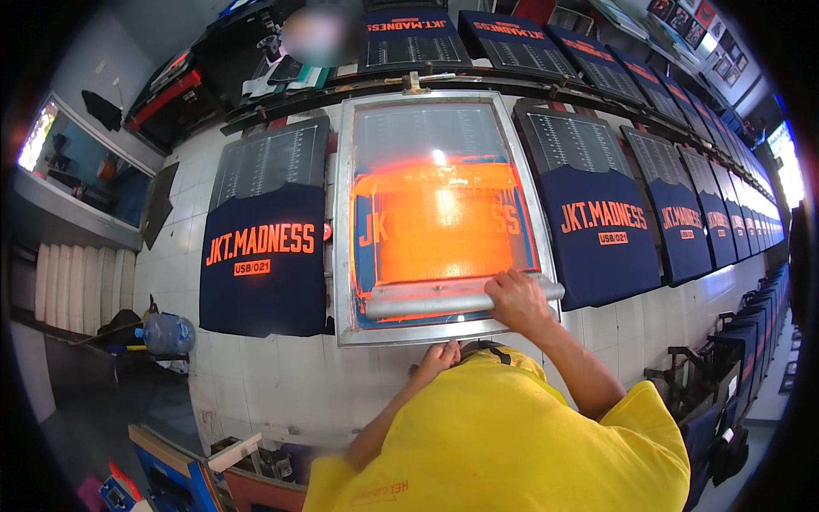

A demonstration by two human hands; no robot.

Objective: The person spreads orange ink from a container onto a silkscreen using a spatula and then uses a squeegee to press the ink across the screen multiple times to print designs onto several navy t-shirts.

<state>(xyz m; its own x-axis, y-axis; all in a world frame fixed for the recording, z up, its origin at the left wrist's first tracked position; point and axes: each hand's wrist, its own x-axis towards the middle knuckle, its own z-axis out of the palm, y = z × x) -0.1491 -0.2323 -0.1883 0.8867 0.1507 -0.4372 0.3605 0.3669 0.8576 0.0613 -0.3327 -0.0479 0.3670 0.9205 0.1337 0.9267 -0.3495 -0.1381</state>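
Observation:
My right hand (519, 300) is wrapped round the right end of a long metal-handled squeegee (426, 296). The squeegee lies across the near part of a screen printing frame (345, 213), inside its metal rim. Bright orange ink (448, 226) covers much of the mesh beyond the squeegee, with block lettering showing through. Just below the frame's near edge is my left hand (437, 358), fingers curled together; what they hold, if anything, is hidden. A navy shirt with orange print (264, 290) lies on a board left of the frame, and a similar navy shirt (601, 264) lies to the right.
More printed shirts on boards (682, 213) run off to the right, and another row (512, 43) stands across the rail. On the far side is a person (316, 38), blurred. A water jug (168, 334) rests at the left, near stacked white panels (77, 286).

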